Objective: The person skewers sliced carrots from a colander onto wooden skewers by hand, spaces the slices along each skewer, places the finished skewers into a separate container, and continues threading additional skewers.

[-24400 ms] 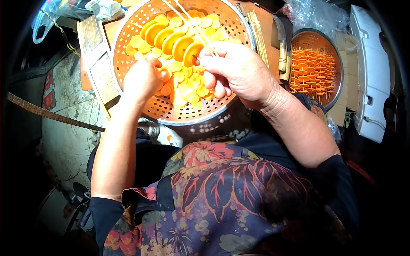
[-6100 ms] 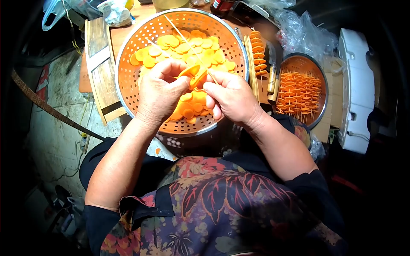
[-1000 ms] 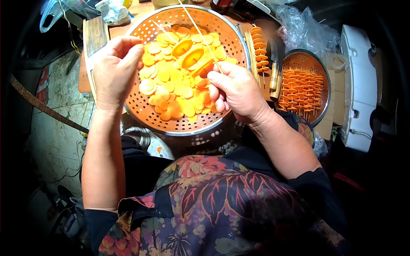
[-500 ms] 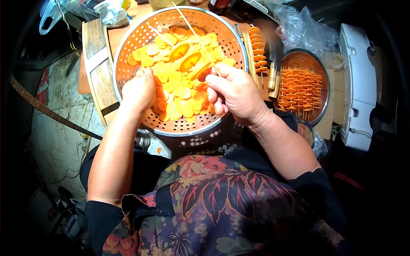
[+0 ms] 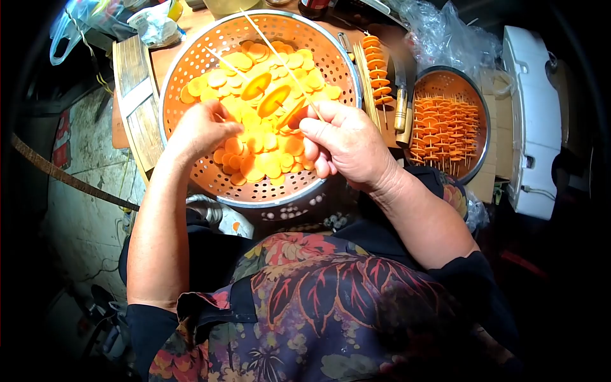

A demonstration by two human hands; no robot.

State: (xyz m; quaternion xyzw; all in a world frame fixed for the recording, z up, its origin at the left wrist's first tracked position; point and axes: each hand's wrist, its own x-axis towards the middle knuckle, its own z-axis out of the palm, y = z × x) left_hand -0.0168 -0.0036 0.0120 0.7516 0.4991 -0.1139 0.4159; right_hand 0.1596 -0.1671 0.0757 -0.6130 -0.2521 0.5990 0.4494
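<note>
A large perforated colander (image 5: 191, 175) holds a heap of round orange slices (image 5: 254, 162) that look like carrot. My right hand (image 5: 347, 140) pinches a thin wooden skewer (image 5: 229, 67) with a few slices threaded apart along it, the middle slice (image 5: 275, 102) tilted. A second, bare skewer (image 5: 273, 51) runs up and away from the same hand. At the left of the heap is my left hand (image 5: 200, 130), its thumb apart from the index finger over the slices; its other fingertips are partly hidden.
Right of the colander lie a bundle of bare skewers (image 5: 370, 89), a filled skewer (image 5: 378, 70) and a wooden-handled knife (image 5: 400, 111). Beyond them is a smaller colander (image 5: 482, 137) of filled skewers. A wooden slicer board (image 5: 133, 76) leans at left; a white foam piece (image 5: 531, 140) stands far right.
My left hand has moved slightly left and down, its thumb and index finger spreading apart. The right hand keeps its grip on the skewers. The whole view has shifted a little.
</note>
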